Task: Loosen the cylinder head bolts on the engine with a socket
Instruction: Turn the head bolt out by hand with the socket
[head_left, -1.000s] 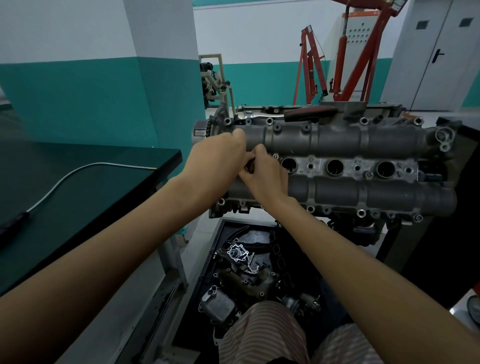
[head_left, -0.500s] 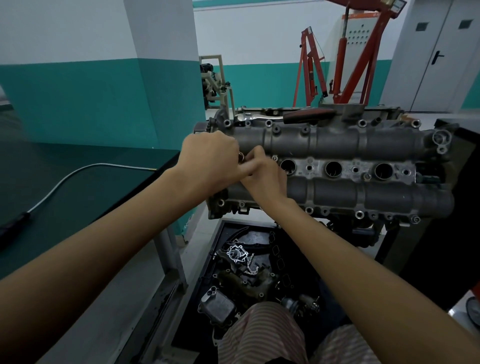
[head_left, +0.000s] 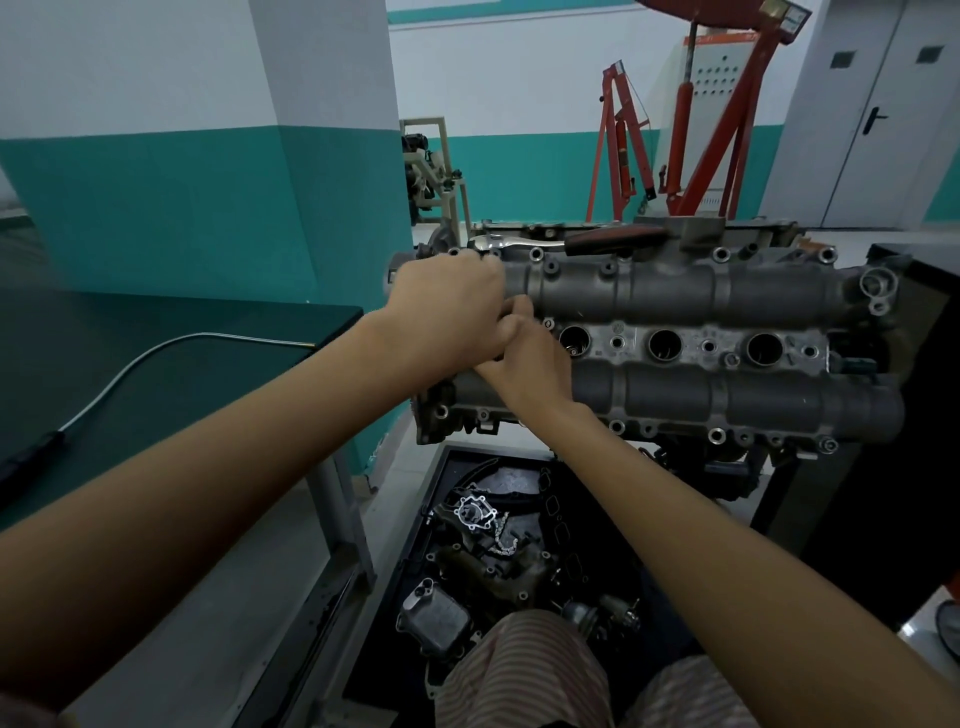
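Observation:
The grey cylinder head (head_left: 675, 296) lies across the engine stand, with bolts along its edges and three open round wells showing in the middle. My left hand (head_left: 447, 306) and my right hand (head_left: 524, 358) meet at its left end. The fingers of both curl round one small piece, taken to be the socket, which they hide. The right hand's fingers reach up under the left hand. A chrome ratchet (head_left: 524, 242) with a dark red handle lies loose on the far edge of the head, and neither hand touches it.
A dark green table (head_left: 156, 374) with a grey cable (head_left: 208, 339) stands at the left, close to the engine. A black tray (head_left: 613, 519) of loose engine parts sits on the floor below. A red engine hoist (head_left: 691, 130) stands behind, and a black stand (head_left: 924, 374) at the right.
Both hands stay at the same spot on the head's left end. My left hand has rolled over it, covering a small metal ring that showed between the hands half a second ago.

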